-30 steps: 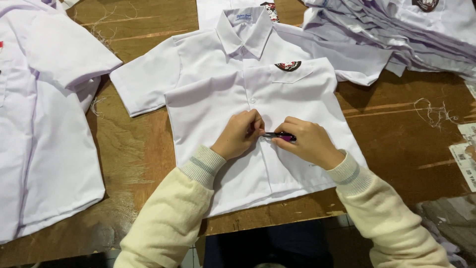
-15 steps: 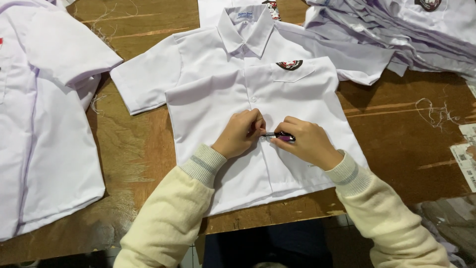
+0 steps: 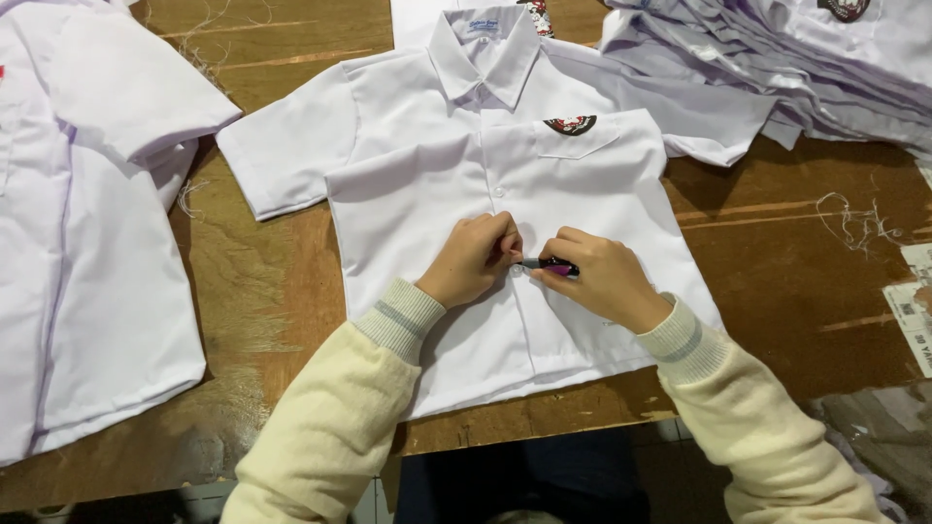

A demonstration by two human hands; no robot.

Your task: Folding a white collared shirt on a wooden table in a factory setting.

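Wooden bench point(image 3: 262, 281), scuffed, loose threads lying on it; white shirts spread across it.

Shirt point(image 3: 505, 194) lies flat, front up, collar away from the person, hem at the near edge. Its long axis runs away from the body, and the button placket runs along that axis down the middle.

Pen point(image 3: 549, 266): dark barrel with a purple part, lying crosswise to the placket, tip pointing toward the person's left, right at the placket line about mid-shirt.

Right hand point(image 3: 600, 279) has its fingers pressed together around the pen, pinching it low near the tip. Heel of the hand rests on the shirt, right of the placket.

Left hand point(image 3: 478, 258) is just left of the placket, fingers curled and pinching the placket fabric next to the pen tip. Whether the fingertips touch the tip, cannot tell. Both hands are equally near the spot; they almost meet over it.

Outward: chest pocket with a dark badge point(image 3: 569, 124) sits above the right hand. Second shirt point(image 3: 87, 243) at left, well apart. Stack of folded shirts point(image 3: 777, 58) top right. Paper slip point(image 3: 913, 311) at the right edge.
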